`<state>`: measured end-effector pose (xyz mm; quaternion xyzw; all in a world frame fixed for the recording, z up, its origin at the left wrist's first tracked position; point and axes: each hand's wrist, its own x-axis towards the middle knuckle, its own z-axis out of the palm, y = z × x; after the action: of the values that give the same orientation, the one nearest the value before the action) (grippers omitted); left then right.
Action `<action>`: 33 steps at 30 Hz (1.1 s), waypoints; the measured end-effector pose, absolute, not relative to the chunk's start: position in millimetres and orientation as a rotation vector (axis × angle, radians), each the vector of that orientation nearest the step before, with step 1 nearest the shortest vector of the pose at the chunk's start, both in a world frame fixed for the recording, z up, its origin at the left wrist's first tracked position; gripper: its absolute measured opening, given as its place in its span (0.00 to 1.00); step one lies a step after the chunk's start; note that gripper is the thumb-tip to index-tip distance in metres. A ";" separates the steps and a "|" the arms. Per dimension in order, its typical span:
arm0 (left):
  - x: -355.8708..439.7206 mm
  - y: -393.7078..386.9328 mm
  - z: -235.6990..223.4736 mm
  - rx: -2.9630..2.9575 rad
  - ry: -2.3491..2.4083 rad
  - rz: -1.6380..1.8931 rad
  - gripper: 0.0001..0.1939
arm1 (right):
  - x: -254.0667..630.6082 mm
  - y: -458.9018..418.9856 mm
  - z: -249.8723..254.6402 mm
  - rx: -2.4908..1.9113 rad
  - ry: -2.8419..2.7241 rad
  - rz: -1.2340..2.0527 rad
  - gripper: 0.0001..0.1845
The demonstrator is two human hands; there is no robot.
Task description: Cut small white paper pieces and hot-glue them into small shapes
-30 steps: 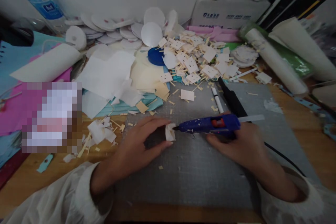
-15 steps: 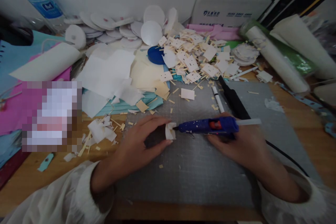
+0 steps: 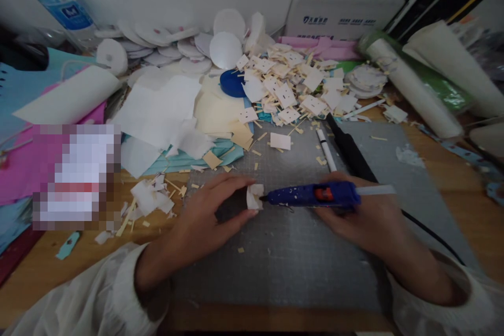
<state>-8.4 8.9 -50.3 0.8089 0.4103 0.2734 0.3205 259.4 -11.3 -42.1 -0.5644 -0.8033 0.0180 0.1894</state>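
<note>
Between the thumb and forefinger of my left hand (image 3: 212, 215) is a small folded white paper piece (image 3: 254, 197). My right hand (image 3: 366, 220) is wrapped round a blue hot glue gun (image 3: 303, 195), its nozzle pointing left and reaching the paper's right edge. Whether the tip touches the paper or sits just inside its fold I cannot tell. A white glue stick (image 3: 376, 189) juts from the gun's back. Both hands are over a grey cutting mat (image 3: 299, 268). A small blank paper rectangle (image 3: 280, 141) lies on the mat beyond the gun.
Behind the mat rises a heap of small paper figures with faces (image 3: 285, 94). White discs (image 3: 157, 34) are piled along the wall. A white pen (image 3: 326, 149) and a black tool (image 3: 350, 149) lie behind my right hand. Paper scraps (image 3: 151, 197) are at left, near a blurred-out phone-like object (image 3: 79, 173).
The glue gun has shifted slightly right and down with my right hand, its nozzle still by the paper. My left hand keeps its pinch almost unmoved.
</note>
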 end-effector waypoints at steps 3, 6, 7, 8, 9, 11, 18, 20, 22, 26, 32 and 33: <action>-8.4 9.0 -50.1 2.123 1.086 0.705 0.20 | 261.0 -12.5 -42.4 -1.593 -2.172 0.061 0.06; -8.2 9.1 -49.1 2.120 1.089 0.693 0.20 | 261.9 -13.6 -41.3 -1.553 -2.165 0.065 0.07; -8.2 9.1 -48.9 2.118 1.089 0.690 0.20 | 261.6 -13.7 -40.6 -1.539 -2.186 0.070 0.06; -8.2 9.1 -48.7 2.116 1.089 0.690 0.20 | 261.1 -13.6 -39.9 -1.533 -2.210 0.081 0.05; -8.3 9.0 -48.7 2.114 1.088 0.690 0.20 | 260.4 -13.3 -39.2 -1.532 -2.235 0.099 0.05; -8.4 8.8 -48.8 2.108 1.089 0.693 0.20 | 258.9 -12.5 -38.4 -1.531 -2.263 0.127 0.06; -8.6 8.7 -48.6 2.101 1.098 0.682 0.20 | 258.1 -11.6 -40.9 -1.460 -2.305 -0.004 0.06; -8.7 8.8 -48.4 2.101 1.099 0.678 0.20 | 258.9 -12.0 -41.1 -1.427 -2.314 -0.022 0.06; -8.8 8.8 -48.2 2.103 1.097 0.675 0.20 | 259.4 -12.1 -40.6 -1.397 -2.315 -0.020 0.06; -8.4 8.9 -48.2 2.109 1.107 0.675 0.20 | 259.1 -11.8 -39.2 -1.382 -2.264 -0.023 0.04; -8.6 9.1 -48.9 2.097 1.101 0.688 0.20 | 258.1 -12.0 -39.0 -1.398 -2.302 -0.012 0.04; -8.8 9.2 -49.1 2.098 1.101 0.686 0.20 | 258.0 -12.2 -39.1 -1.403 -2.298 -0.010 0.04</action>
<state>-8.8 9.2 -49.1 0.8025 0.4211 0.2625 0.3313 258.0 -12.2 -39.1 -0.5080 -0.8320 -0.0034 0.2229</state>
